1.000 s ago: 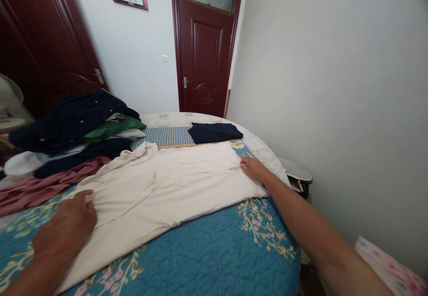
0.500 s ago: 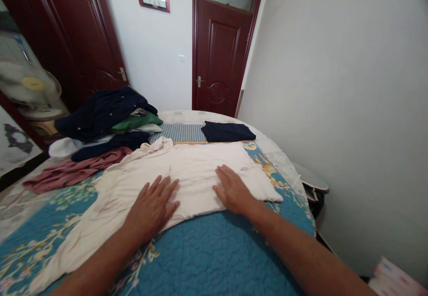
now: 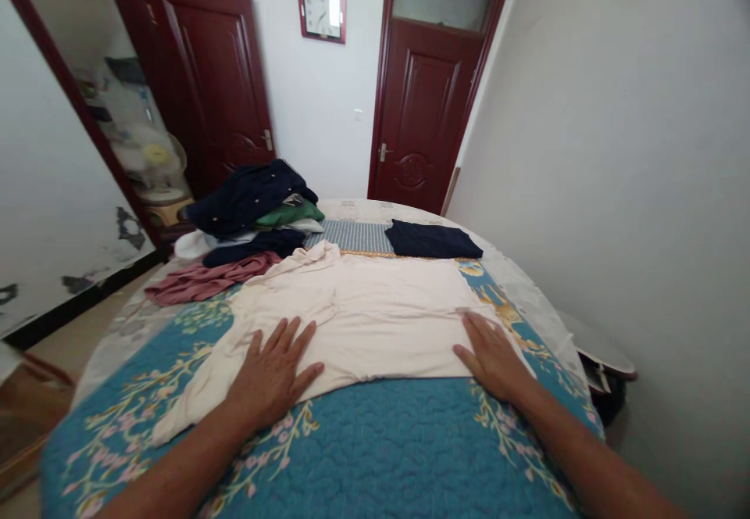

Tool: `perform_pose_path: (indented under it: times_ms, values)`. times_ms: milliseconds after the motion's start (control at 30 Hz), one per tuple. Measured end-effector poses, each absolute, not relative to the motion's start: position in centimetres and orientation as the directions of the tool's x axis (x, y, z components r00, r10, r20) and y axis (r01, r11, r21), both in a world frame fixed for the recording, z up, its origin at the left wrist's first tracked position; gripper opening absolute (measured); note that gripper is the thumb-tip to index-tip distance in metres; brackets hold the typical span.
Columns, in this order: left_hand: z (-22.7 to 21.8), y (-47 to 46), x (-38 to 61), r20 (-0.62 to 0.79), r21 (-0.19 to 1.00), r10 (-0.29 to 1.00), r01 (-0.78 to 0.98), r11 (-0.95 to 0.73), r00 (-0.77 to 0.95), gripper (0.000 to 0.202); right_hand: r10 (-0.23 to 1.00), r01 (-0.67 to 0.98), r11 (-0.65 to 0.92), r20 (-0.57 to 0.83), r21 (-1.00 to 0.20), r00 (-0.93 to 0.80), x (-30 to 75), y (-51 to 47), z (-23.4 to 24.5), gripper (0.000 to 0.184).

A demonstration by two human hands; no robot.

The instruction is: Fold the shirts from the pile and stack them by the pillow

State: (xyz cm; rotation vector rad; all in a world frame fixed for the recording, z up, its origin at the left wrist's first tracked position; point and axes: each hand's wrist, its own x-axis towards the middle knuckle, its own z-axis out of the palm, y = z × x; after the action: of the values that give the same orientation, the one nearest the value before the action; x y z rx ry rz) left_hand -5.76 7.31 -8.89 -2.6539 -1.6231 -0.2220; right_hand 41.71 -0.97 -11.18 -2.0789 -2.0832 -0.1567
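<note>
A cream long-sleeved shirt lies spread sideways over a blue quilted cover, its collar at the far left and one sleeve stretching toward the near left. My left hand rests flat on the shirt near the base of that sleeve, fingers spread. On the right, my right hand lies open on the shirt close to its hem, thumb apart from the fingers. Small wrinkles run across the cloth between both hands. Neither hand grips anything.
A pile of dark navy clothes stands at the back left, with a green garment in it and a dusty pink garment in front. A folded navy garment lies at the back. A white wall rises on the right.
My right hand has slid right along the shirt toward its hem, so the hands are farther apart. My left hand stays flat on the cloth. The head view has turned left.
</note>
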Motion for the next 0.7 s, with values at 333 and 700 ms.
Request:
perform_pose_path:
  times_ms: [333,700]
  values:
    - [-9.1,6.1,-10.3,0.162,-0.003,0.967,0.980,-0.199,0.197,0.080,0.945,0.979,-0.187,0.257,-0.087,0.203,50.8,-0.7,-15.4,0.079]
    - [-3.2,18.6,-11.7,0.368,0.051,0.892,0.952,-0.301,0.262,0.053,0.940,0.985,-0.137,0.299,-0.108,0.163,48.0,8.2,-8.9,0.050]
